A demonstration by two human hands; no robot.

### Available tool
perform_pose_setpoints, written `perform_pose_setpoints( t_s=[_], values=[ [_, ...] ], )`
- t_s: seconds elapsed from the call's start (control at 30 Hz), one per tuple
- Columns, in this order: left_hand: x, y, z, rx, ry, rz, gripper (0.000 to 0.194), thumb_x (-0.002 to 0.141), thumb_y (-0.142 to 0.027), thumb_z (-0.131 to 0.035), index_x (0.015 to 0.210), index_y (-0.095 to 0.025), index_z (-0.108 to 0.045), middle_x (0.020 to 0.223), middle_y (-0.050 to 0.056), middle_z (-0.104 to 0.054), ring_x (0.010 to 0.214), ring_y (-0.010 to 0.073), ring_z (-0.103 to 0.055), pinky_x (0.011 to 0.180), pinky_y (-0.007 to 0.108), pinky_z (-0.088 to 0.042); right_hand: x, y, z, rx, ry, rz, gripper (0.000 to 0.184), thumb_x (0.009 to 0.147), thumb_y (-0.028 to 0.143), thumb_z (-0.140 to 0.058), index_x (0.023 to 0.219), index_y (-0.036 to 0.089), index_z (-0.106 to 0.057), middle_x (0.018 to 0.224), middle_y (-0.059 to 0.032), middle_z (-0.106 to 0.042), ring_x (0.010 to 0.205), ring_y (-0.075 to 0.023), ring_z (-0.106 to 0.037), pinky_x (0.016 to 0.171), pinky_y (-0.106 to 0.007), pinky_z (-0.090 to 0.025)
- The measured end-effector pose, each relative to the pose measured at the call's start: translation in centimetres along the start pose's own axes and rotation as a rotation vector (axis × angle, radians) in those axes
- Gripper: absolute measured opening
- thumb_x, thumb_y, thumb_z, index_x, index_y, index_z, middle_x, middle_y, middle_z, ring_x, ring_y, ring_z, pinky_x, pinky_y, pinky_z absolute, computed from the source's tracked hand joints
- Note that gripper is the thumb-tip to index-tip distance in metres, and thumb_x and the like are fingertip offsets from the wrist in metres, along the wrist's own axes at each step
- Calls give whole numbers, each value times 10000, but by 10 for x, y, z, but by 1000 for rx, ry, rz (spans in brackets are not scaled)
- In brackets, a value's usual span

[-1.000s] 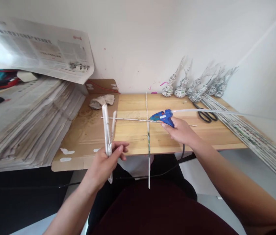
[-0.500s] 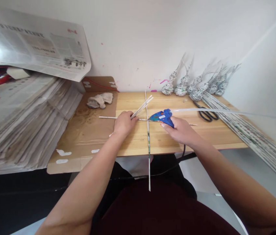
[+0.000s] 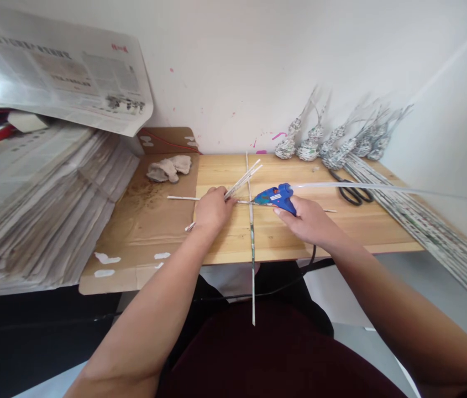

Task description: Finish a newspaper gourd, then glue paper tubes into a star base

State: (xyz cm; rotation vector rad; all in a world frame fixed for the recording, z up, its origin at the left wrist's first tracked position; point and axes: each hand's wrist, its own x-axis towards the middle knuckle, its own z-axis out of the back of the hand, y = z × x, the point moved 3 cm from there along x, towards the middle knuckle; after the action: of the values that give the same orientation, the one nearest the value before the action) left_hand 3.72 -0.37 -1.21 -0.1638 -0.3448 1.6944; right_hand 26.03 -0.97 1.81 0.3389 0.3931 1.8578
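Note:
My right hand [image 3: 304, 219] is closed around a blue hot glue gun [image 3: 275, 198], with a long clear glue stick [image 3: 341, 187] trailing from its back. The gun's tip is at the spot where two rolled newspaper sticks cross. One crossed stick [image 3: 252, 243] runs front to back past the table's near edge; the other stick [image 3: 183, 198] lies left to right, partly behind the gun. My left hand [image 3: 213, 209] is closed on a pair of loose paper sticks [image 3: 245, 178] slanting over the cross, and rests against the sideways stick.
Scissors [image 3: 354, 193] and a bundle of paper sticks [image 3: 419, 226] lie at the right. Woven paper gourds [image 3: 310, 148] stand along the wall. At the left are cardboard [image 3: 142, 221], a crumpled glove-like cloth [image 3: 169, 168] and stacked newspapers [image 3: 51, 210]. A black cord [image 3: 266, 293] hangs below the table edge.
The slanting sticks in my left hand have shifted slightly to the right. The glue gun stays at the crossing, and the whole view has moved a little.

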Motion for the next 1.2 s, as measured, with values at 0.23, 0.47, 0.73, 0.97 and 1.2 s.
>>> perform_pose_setpoints(
  t_s=[0.23, 0.47, 0.73, 0.97, 1.2],
  values=[
    [-1, 0, -1, 19, -11, -9, 240, 919, -424, -545, 1001, -216, -632, 1074, 100, -676, 985, 271, -650, 767, 338, -474, 1, 0, -2, -7, 12, 0, 236, 903, 404, -497, 758, 217, -492, 737, -62, -639, 679, -214, -583, 624, -297, -370],
    [0, 1, -3, 23, -20, -11, 224, 914, -415, -550, 985, -217, -628, 1065, 96, -674, 979, 280, -654, 746, 341, -472, 2, 0, -1, -26, 24, 13, 238, 911, 394, -492, 751, 218, -492, 724, -61, -633, 674, -215, -580, 614, -297, -357],
    [-1, 1, -5, 30, -15, -7, 230, 920, -420, -542, 1019, -230, -623, 1082, 97, -667, 983, 271, -650, 759, 338, -471, 4, -1, -1, -96, 37, 12, 251, 927, 410, -475, 782, 211, -521, 741, -82, -652, 694, -233, -597, 609, -306, -351],
    [-1, 1, -6, 29, -19, -3, 227, 915, -422, -549, 1005, -228, -623, 1079, 94, -669, 979, 273, -650, 745, 337, -470, 4, 3, 1, -142, 66, 17, 245, 939, 397, -468, 800, 206, -531, 736, -89, -644, 705, -245, -605, 607, -312, -339],
    [-1, 1, -5, 30, -17, -4, 227, 918, -418, -548, 1010, -224, -622, 1088, 97, -665, 985, 268, -650, 753, 335, -473, 3, 4, 1, -148, 65, 23, 230, 942, 390, -470, 843, 198, -548, 772, -101, -664, 723, -252, -616, 619, -316, -357]
  ],
)
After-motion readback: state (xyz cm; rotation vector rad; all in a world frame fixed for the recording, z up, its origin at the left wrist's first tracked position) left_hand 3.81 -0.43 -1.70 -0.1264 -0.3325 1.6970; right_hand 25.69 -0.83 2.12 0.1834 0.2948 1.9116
